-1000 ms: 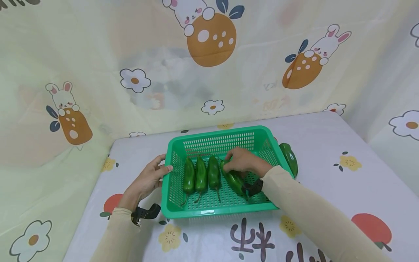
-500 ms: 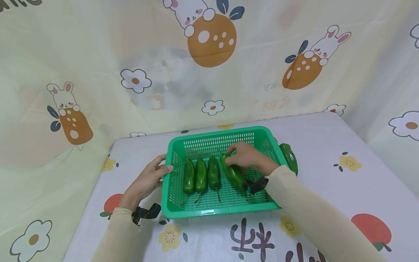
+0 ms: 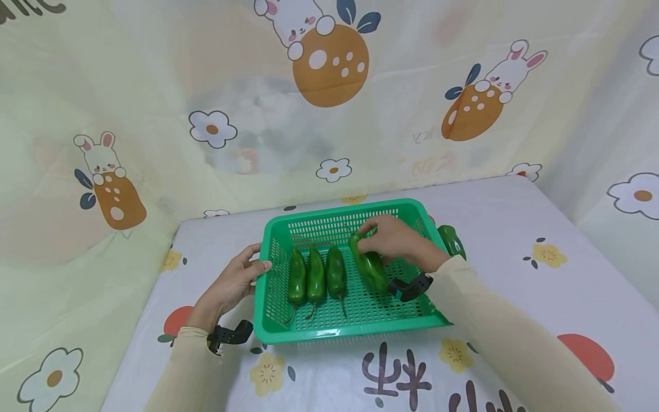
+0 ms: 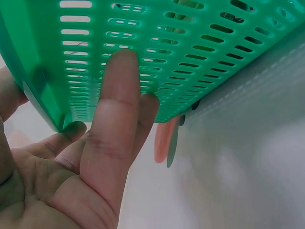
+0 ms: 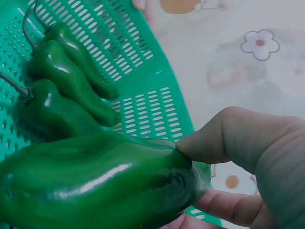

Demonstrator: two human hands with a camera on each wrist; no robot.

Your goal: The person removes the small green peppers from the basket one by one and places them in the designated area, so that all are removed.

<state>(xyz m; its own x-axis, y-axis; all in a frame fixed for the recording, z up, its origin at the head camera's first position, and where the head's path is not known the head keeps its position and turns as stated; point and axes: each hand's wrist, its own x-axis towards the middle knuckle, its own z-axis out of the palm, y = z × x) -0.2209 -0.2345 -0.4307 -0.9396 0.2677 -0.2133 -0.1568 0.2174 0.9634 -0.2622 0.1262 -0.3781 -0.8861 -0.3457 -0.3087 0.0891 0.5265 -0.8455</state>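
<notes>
A green plastic basket (image 3: pixel 340 330) with slotted walls sits on the table, with three long green peppers (image 3: pixel 316 280) side by side in its left half, stems toward the near side. My left hand (image 3: pixel 234 280) grips the basket's left side, thumb over the rim; in the left wrist view its fingers (image 4: pixel 112 124) press the outer wall. Inside the basket, my right hand (image 3: pixel 396 240) pinches another green pepper (image 3: pixel 370 269) near its far tip. That pepper (image 5: pixel 90 181) slants and looks raised above the others in the right wrist view, its stem end out of frame.
One more green pepper (image 3: pixel 451 240) lies on the table just outside the basket's right wall, partly behind my right sleeve (image 3: pixel 494 309). A patterned cloth covers the table (image 3: pixel 515 240), and a printed curtain (image 3: pixel 278 189) hangs behind it.
My right hand has moved a little away from me and to the right, drawing the pepper's tip up with it. My left hand and the basket have stayed put.
</notes>
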